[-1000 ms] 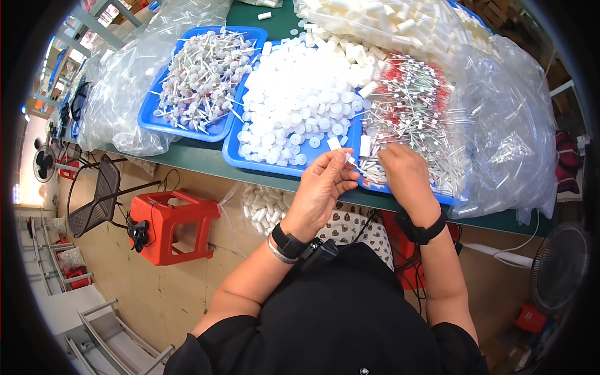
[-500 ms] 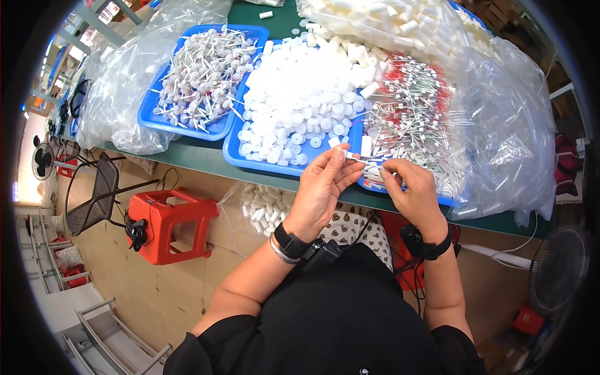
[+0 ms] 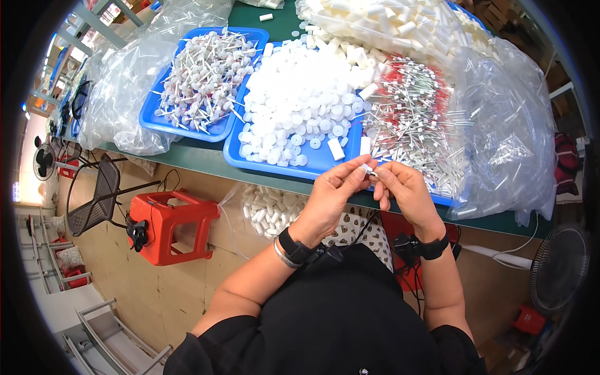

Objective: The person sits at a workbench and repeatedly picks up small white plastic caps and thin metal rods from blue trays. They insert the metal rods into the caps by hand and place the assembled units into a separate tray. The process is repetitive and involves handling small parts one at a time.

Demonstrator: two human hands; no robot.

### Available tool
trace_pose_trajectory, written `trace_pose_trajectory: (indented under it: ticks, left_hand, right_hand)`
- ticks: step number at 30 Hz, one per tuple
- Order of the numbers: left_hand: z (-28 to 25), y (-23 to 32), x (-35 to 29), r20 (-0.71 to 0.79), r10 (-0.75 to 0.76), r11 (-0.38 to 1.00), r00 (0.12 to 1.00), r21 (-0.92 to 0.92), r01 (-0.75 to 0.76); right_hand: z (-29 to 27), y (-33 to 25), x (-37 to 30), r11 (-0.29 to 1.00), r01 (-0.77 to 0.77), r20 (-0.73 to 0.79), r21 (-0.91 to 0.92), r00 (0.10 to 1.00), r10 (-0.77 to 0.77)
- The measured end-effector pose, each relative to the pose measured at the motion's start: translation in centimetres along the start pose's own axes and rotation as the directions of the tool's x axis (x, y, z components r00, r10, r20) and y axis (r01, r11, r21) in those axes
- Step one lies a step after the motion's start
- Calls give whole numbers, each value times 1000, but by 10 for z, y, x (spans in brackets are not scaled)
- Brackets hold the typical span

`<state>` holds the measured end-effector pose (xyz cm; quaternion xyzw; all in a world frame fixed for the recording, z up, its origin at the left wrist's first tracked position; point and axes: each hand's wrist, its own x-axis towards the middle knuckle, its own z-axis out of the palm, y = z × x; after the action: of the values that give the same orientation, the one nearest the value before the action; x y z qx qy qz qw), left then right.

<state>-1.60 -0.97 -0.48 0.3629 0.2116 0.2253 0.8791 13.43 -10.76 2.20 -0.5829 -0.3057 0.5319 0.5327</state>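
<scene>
My left hand [image 3: 332,199] and my right hand [image 3: 407,192] meet over the table's front edge. Both are closed, thumbs and fingertips pinching a small white part [image 3: 369,169] between them; its exact kind is mostly hidden by the fingers. Just beyond them is a blue tray [image 3: 235,150] heaped with translucent white discs [image 3: 294,128]. Two white cylinders [image 3: 335,149] are near its right front corner. To the right, a pile of thin metal pins [image 3: 415,119] with red and white ends fills another tray.
At the left, a blue tray [image 3: 147,117] holds pins fitted with discs. Cream cylinders [image 3: 400,28] lie at the back under clear plastic. Plastic bags [image 3: 506,125] flank the trays. A red stool [image 3: 169,228] and a bag of white cylinders [image 3: 269,209] are below the table.
My hands were apart, the left holding a thin white piece. They have come together, the left moving right and slightly down, uncovering a white cylinder in the disc tray.
</scene>
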Motion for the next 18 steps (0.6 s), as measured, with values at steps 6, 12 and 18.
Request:
trace_pose_trajectory:
  ticks: [6, 12, 18]
  left_hand:
    - [-12, 19, 3, -65, 132, 952, 989, 287, -109]
    - [-88, 162, 28, -322, 773, 611, 547, 611, -503]
    - [-93, 140, 33, -50, 679, 380, 732, 877, -293]
  right_hand:
    - [15, 0, -4, 941, 156, -34, -300, 984, -174]
    - [-45, -5, -24, 377, 121, -154, -918, 768, -622]
    - [-60, -1, -17, -6, -8, -3, -1000, 788, -615]
